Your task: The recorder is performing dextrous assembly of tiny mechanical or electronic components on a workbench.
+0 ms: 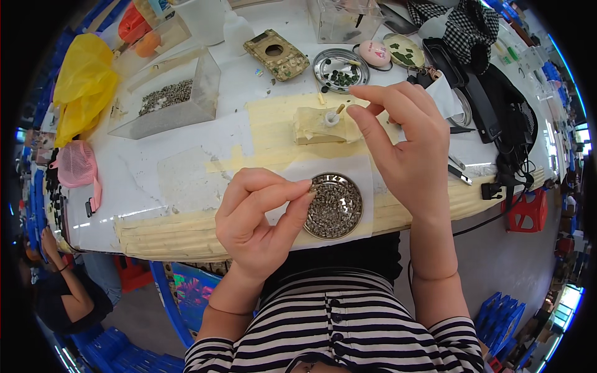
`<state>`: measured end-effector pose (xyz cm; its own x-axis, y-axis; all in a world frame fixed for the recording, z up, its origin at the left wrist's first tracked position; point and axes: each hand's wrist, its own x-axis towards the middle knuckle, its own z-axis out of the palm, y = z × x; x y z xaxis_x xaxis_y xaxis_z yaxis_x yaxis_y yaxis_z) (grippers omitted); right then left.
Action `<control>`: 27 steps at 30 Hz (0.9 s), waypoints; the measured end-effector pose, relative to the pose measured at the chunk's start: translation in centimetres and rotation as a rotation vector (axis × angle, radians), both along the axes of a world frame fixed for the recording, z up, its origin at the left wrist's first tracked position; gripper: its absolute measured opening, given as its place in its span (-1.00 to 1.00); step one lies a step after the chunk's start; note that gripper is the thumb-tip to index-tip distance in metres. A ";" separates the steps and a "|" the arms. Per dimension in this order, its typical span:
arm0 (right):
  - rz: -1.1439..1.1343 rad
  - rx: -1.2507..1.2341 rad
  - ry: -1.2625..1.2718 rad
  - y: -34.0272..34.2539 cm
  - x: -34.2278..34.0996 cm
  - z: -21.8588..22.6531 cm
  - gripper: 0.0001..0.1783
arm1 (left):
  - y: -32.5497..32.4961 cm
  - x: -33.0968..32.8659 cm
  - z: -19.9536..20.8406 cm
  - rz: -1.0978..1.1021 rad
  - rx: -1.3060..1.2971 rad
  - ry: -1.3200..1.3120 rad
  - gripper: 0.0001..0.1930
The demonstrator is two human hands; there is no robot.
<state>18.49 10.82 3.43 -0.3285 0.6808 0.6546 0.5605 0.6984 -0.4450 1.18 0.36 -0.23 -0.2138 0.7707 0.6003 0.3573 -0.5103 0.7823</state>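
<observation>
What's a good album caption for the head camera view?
Left hand at a round dish of small silvery pieces, right hand open near a tape-covered block.

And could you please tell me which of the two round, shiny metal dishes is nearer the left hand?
The near dish, holding small metallic pieces, by the left hand; the other dish, holding dark bits, lies farther back.

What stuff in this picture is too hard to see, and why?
- Head view: whether the left hand pinches anything; too small to tell.
- Head view: the exact shape of each metal bit in the round dish; too tiny.
- Head view: the top of the white tub; cut off by the upper edge.
</observation>
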 end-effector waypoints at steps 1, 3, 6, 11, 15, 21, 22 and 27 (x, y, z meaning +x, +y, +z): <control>0.007 -0.023 -0.016 0.1 -0.2 0.0 -0.87 | 0.0 0.1 0.1 0.001 -0.002 -0.005 -0.75; 0.009 -0.046 -0.015 0.2 -0.5 0.0 -0.88 | 0.1 0.1 0.2 -0.001 -0.003 -0.009 -0.74; 0.027 -0.033 -0.003 0.5 -0.5 -0.6 -0.90 | 0.1 0.1 0.2 -0.007 -0.006 -0.012 -0.74; -0.026 0.098 0.085 -0.2 -0.4 0.1 -0.89 | 0.0 0.0 0.1 0.004 -0.010 -0.025 -0.74; 0.059 -0.019 0.353 -2.7 -0.1 0.5 -0.89 | 0.0 -0.1 0.0 0.016 -0.010 -0.031 -0.75; 0.304 -0.301 0.624 -4.7 0.0 -1.0 -0.89 | 0.0 0.0 0.1 0.010 -0.013 -0.026 -0.75; 0.285 -0.309 0.601 -4.9 -0.1 -1.1 -0.90 | 0.0 0.0 0.2 0.009 -0.014 -0.027 -0.75; 0.274 -0.294 0.564 -5.0 -0.5 -1.5 -0.90 | -0.1 0.0 0.1 0.007 -0.019 -0.043 -0.75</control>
<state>18.00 5.87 1.90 -0.1774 0.7971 0.5773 0.0088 0.5878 -0.8089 1.16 0.30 -0.13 -0.2448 0.7803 0.5755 0.3270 -0.4923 0.8067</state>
